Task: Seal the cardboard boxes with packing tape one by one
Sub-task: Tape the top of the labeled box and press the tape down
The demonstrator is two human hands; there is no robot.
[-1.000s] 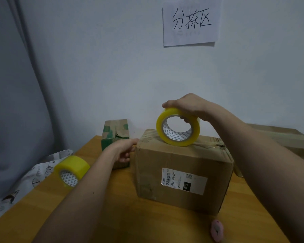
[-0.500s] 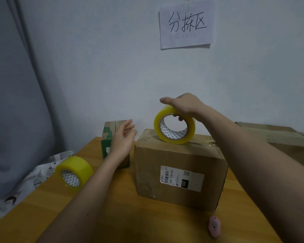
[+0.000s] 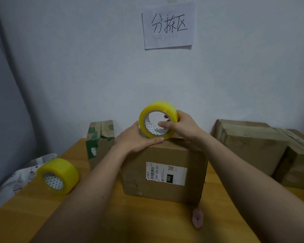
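A brown cardboard box with a white shipping label stands in the middle of the wooden table. On its top edge a yellow tape roll stands on its rim. My right hand grips the roll from the right, thumb through its core. My left hand lies on the box's top left corner, its thumb stretched along the top edge under the roll and its fingers against the roll's left side.
A second yellow tape roll lies at the table's left. A small green-taped box stands behind the left arm. Larger cardboard boxes sit at the right. A small pink object lies in front. Patterned cloth hangs off the left edge.
My left hand rose from beside the box and came onto its top left corner next to the roll. My right hand shifted from the roll's top to its right side.
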